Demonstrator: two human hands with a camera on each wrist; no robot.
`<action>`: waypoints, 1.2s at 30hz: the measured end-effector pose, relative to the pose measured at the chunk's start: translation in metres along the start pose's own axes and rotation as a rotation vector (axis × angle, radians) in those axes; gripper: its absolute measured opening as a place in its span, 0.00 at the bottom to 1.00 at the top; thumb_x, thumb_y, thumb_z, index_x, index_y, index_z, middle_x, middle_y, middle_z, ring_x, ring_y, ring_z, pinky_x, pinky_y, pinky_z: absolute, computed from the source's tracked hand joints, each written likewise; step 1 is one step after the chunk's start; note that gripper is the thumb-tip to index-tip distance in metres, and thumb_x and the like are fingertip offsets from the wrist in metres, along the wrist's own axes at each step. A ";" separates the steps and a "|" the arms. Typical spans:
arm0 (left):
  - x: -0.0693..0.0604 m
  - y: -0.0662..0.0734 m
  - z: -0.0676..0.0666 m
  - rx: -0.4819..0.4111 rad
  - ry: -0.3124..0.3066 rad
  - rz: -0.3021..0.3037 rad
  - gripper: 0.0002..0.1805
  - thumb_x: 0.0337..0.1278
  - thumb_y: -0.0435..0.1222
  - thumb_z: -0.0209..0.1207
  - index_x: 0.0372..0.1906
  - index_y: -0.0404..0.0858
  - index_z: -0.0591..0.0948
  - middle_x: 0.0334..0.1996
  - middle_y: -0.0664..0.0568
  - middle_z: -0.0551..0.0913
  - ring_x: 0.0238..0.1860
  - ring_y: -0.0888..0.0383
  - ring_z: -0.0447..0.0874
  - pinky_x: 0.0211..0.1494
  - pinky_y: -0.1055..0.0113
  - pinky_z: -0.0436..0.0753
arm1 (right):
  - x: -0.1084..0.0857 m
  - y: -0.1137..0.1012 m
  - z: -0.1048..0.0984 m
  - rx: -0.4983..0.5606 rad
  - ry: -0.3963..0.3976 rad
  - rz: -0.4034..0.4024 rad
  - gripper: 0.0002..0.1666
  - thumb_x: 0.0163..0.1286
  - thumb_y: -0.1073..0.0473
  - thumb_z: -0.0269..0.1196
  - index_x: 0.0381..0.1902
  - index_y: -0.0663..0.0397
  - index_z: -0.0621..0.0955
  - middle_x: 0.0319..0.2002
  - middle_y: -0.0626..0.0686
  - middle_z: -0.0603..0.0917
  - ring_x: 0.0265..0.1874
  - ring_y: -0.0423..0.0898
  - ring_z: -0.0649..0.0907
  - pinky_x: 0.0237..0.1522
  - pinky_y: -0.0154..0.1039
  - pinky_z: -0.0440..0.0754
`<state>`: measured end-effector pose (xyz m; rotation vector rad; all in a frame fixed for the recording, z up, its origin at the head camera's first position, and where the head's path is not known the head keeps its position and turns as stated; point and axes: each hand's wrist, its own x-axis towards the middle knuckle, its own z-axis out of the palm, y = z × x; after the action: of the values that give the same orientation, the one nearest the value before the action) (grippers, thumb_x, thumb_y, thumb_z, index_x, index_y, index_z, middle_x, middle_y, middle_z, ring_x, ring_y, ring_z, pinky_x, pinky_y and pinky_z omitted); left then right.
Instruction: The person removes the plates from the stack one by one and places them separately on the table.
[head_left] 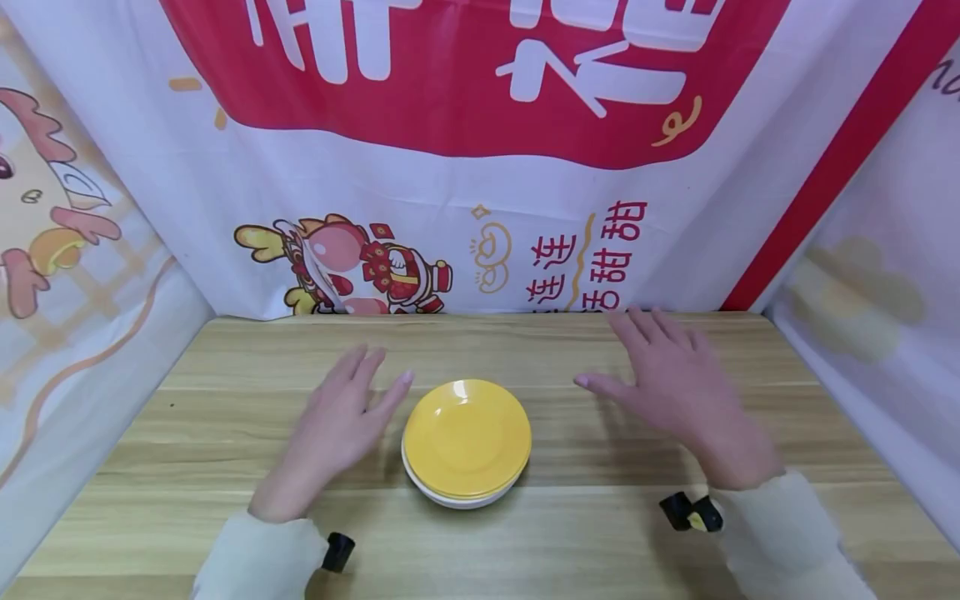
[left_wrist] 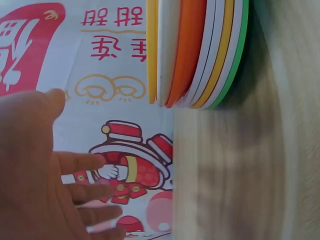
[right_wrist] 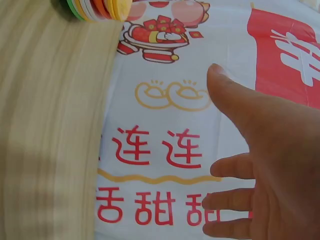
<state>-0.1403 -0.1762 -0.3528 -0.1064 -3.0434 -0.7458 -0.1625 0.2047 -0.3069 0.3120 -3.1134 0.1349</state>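
Observation:
A stack of plates (head_left: 467, 437) stands on the wooden table, its top plate yellow. From the side, in the left wrist view, the stack (left_wrist: 192, 50) shows yellow, white, orange and green layers. Just left of it my left hand (head_left: 337, 425) hovers with spread fingers, apart from the plates and holding nothing. Farther off on the right, my right hand (head_left: 675, 383) is raised over the table, fingers extended and thumb pointing toward the stack. Part of the stack (right_wrist: 102, 9) appears at the top of the right wrist view.
A white cloth (head_left: 465, 192) with red print and cartoon figures hangs behind the table (head_left: 570, 533). More printed cloth (head_left: 847, 250) hangs along the right side, and another cloth (head_left: 82, 333) along the left. Both sleeves carry small black pieces at the wrists.

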 end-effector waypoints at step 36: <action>-0.017 -0.038 0.058 -0.898 -0.396 -0.009 0.62 0.47 0.39 0.85 0.86 0.54 0.60 0.87 0.56 0.58 0.89 0.45 0.50 0.91 0.42 0.49 | 0.008 -0.081 0.116 1.254 -0.050 0.363 0.20 0.71 0.50 0.75 0.53 0.54 0.82 0.36 0.51 0.82 0.29 0.47 0.80 0.27 0.34 0.79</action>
<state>-0.1253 -0.1840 -0.4216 -0.2604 -2.7234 -2.2450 -0.1540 0.1141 -0.4153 -0.2830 -2.5961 2.0359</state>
